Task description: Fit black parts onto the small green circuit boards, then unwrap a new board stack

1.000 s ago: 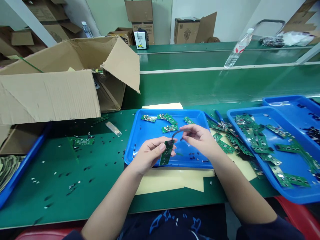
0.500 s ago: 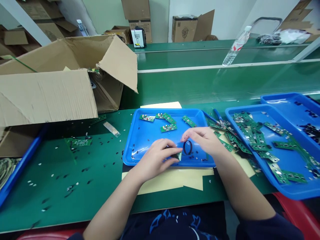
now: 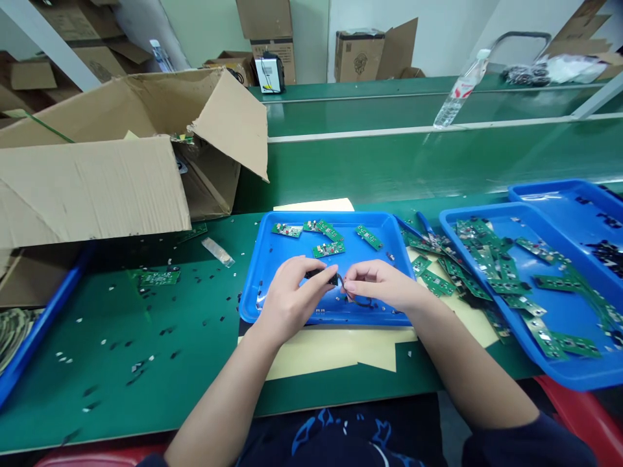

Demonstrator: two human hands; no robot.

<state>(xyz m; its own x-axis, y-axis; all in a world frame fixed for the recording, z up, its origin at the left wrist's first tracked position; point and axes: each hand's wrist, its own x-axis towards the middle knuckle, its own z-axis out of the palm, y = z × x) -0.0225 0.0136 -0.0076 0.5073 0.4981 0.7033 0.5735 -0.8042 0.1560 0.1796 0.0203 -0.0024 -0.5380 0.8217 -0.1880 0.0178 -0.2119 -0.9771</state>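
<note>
Above the middle blue tray (image 3: 248,285), my left hand (image 3: 292,295) is closed on a small circuit board (image 3: 333,279), whose visible side looks dark; the fingers hide much of it. A thin black cable (image 3: 360,303) curves out from beside the board. My right hand (image 3: 382,283) pinches this cable close to the board, thumb and fingertips together. Whether the cable is joined to the board cannot be made out. Several green circuit boards (image 3: 328,249) lie in the far half of the tray, with tiny dark bits around them.
To the right, a blue tray (image 3: 491,305) holds many green boards, and loose boards (image 3: 438,283) lie beside it near blue-handled pliers (image 3: 424,222). A large cardboard box (image 3: 92,188) stands at left. Yellow paper (image 3: 335,350) lies under the middle tray. A water bottle (image 3: 460,91) stands behind.
My right hand has moved left and lower, towards my left hand, and now pinches the black cable, which hung as a loop before. My left hand has tilted the board and risen slightly.
</note>
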